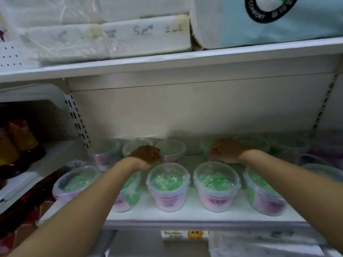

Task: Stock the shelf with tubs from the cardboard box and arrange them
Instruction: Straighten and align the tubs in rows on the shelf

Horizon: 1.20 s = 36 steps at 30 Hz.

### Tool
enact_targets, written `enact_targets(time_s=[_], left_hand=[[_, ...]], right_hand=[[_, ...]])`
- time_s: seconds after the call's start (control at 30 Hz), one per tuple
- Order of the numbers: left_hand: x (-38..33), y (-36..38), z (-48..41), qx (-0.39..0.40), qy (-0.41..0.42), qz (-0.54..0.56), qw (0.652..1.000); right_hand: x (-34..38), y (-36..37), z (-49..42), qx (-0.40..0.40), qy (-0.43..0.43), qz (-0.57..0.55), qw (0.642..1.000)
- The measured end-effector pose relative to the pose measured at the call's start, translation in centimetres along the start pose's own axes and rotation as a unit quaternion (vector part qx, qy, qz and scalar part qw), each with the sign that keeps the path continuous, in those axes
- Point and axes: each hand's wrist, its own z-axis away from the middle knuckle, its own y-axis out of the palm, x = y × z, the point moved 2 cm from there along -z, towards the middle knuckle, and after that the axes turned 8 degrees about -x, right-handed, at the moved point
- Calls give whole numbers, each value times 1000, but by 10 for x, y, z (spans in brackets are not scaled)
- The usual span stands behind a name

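"COMFORT" reads on a pale blue pack above the shelf, where clear tubs of green pieces stand in rows. The left hand and right hand hang over the shelf's back row, and whether the fingers grip anything cannot be told.

Two rows on the shelf, and both hands are in between them!

Five front tubs stand side by side near the shelf's front edge, the second from the left partly hidden behind the left forearm. The back tubs line up behind them against the rear wall, with more off to the right. The left hand sits behind the middle front tub, just before the back row. The right hand is over a back tub, right of centre. Overhead, the upper shelf carries wrapped packs on the left and a roll pack on the right. A price label hangs below the front edge.
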Motion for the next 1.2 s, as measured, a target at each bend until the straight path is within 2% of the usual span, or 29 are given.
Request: enact_targets(time_s=[0.07,0.2,0.33,0.43,0.53,0.67,0.8,0.93,1.0,1.07,1.17,1.2], left_hand=[[-2,2,-4,-8,6,14,1000],[-23,0,-8,-19,12,111,994],[-43,4,-14,-6,25,119,993],[-47,5,-14,-18,-6,161,987],[-51,3,-11,-23,-30,193,980],[-53,-2,-8,-36,-23,195,980],[-43,-7,5,-43,-14,142,989],[-14,-14,25,-61,-15,91,994],[8,-20,36,-105,-21,137,985],[32,-26,44,-135,-10,136,981],[69,-37,42,-121,-5,35,992],[83,-39,40,-129,-20,43,991]], right_hand=[[1,3,-1,-1,4,13,1000],[0,1,1,2,-2,-1,1000],[-1,5,4,15,-31,34,999],[-8,6,5,-1,-39,-3,999],[-8,5,7,16,-55,12,998],[-3,6,5,17,-58,40,997],[4,8,-9,-32,-37,-4,999],[31,13,-23,-52,-77,-51,994],[46,19,-30,-39,-87,-33,995],[56,25,-37,-41,-81,2,996],[67,27,-41,-73,-66,25,995],[70,26,-41,-83,-62,35,994]])
